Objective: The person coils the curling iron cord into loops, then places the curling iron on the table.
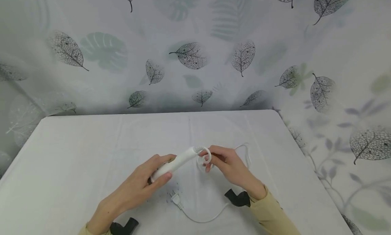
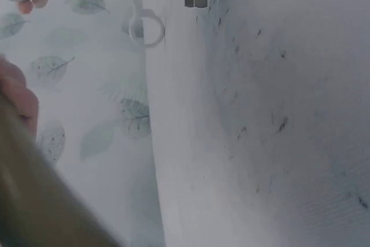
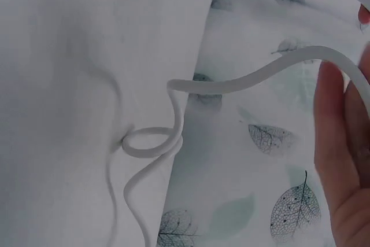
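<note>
Left hand (image 1: 145, 179) with fingers wrapped round a chunky white handle (image 1: 180, 161), holding it up over the white tabletop (image 1: 76, 153), right hand (image 1: 230, 163) with fingers pinching the loopy cord (image 3: 219, 87) just past the handle's springy end (image 1: 199, 149), two-pin plug (image 1: 176, 199) just chilling on the tabletop nearby

A white table (image 1: 76, 153) bears a plug (image 1: 176, 198) and cord (image 1: 200, 222).

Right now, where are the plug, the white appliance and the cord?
Plug (image 1: 176, 199): head view, on its body.
White appliance (image 1: 177, 162): head view, middle of its barrel.
Cord (image 3: 211, 88): right wrist view, the stretch above its loop.
</note>
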